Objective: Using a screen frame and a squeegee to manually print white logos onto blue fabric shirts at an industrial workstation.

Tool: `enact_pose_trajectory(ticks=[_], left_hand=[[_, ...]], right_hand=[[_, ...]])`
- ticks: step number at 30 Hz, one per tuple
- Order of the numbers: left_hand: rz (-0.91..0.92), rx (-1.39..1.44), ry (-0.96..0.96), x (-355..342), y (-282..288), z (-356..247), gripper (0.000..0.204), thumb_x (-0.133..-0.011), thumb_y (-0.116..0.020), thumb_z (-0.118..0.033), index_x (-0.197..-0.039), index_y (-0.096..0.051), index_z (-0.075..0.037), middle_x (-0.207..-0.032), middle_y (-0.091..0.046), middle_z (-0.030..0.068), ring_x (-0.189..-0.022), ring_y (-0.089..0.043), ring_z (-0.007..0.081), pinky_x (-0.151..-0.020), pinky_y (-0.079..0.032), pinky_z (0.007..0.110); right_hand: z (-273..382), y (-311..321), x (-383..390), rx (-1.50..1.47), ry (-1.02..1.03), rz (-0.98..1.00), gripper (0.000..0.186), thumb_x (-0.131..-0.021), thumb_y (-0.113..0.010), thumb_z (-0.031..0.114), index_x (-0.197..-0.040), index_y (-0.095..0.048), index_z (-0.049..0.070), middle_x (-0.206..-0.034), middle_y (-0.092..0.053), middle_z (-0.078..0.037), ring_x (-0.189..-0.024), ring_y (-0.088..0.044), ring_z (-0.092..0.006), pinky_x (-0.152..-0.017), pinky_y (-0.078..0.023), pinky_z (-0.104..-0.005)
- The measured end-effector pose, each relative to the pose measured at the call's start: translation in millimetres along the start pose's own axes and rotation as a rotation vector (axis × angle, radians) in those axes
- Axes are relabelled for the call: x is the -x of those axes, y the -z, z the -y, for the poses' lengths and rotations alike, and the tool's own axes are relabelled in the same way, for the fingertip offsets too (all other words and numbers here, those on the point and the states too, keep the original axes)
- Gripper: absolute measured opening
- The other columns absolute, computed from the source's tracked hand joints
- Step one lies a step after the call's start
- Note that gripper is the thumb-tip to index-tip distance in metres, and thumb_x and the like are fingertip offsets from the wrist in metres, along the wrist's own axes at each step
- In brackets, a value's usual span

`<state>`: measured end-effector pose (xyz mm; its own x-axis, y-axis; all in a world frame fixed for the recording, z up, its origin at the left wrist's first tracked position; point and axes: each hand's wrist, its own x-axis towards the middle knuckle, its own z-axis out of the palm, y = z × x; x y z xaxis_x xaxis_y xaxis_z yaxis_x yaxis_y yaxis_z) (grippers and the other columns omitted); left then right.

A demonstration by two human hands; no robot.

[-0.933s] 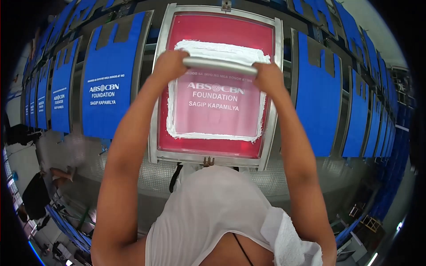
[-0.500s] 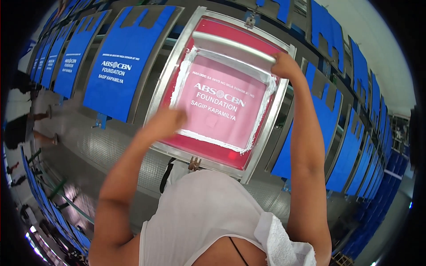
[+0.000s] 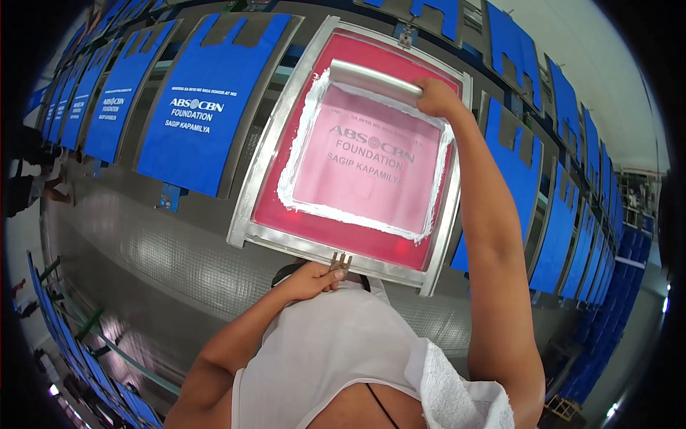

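Observation:
A screen-printing frame (image 3: 246, 214) with a metal border and red-pink mesh lies in front of me. Thick white ink (image 3: 289, 175) rings a pale pink window (image 3: 357, 196) whose lettering looks greyish. Across the window's far side rests a long silver squeegee (image 3: 375, 77); my right hand (image 3: 437, 100) is closed around its right end. At the frame's near edge, my left hand (image 3: 316, 280) pinches a small pronged metal bracket (image 3: 341, 262), close against my shirt. What lies beneath the mesh is hidden.
Blue bag-shaped sheets lie on boards in rows: a printed blue sheet (image 3: 207, 107) on the left, a blue sheet (image 3: 507, 164) on the right. Another metal clamp (image 3: 406, 36) sits at the frame's far edge. A person's legs (image 3: 57, 189) show far left.
My left hand has dropped from the frame's left side to the near bracket. The squeegee has shifted slightly, still in my right hand. The window's lettering has turned from white to greyish.

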<state>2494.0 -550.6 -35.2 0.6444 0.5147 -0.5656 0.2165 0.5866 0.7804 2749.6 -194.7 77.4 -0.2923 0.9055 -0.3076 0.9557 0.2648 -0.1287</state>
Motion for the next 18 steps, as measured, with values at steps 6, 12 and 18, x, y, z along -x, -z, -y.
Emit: enact_pose_trajectory(ticks=[6,12,18], left_hand=[[-0.028,0.010,-0.012,6,4,-6,0.047,-0.094,-0.051,-0.044,-0.070,-0.061,-0.005,-0.062,-0.053,-0.0013,-0.060,-0.048,0.0081,-0.058,-0.041,0.024],[-0.047,0.025,-0.014,-7,-3,6,0.047,-0.094,-0.051,-0.043,-0.067,-0.060,-0.005,-0.058,-0.051,-0.0010,-0.057,-0.046,0.0083,-0.053,-0.038,0.024],[-0.275,-0.354,0.201,-26,-10,21,0.054,-0.089,-0.053,-0.052,-0.066,-0.063,-0.004,-0.058,-0.057,0.0050,-0.056,-0.052,0.0157,-0.057,-0.043,0.031]], right_hand=[[76,-30,114,-0.023,-0.048,0.031,0.054,-0.062,-0.058,0.005,-0.115,-0.063,0.011,-0.103,-0.065,-0.017,-0.096,-0.062,-0.0339,-0.084,-0.049,-0.0398],[145,-99,266,-0.067,0.070,-0.164,0.037,-0.061,-0.058,-0.004,-0.097,-0.059,0.005,-0.085,-0.060,-0.011,-0.086,-0.057,-0.0292,-0.072,-0.045,-0.0402],[106,-112,272,-0.078,0.017,-0.192,0.040,-0.063,-0.065,0.004,-0.103,-0.059,0.007,-0.091,-0.063,-0.009,-0.090,-0.056,-0.0280,-0.079,-0.042,-0.0398]])
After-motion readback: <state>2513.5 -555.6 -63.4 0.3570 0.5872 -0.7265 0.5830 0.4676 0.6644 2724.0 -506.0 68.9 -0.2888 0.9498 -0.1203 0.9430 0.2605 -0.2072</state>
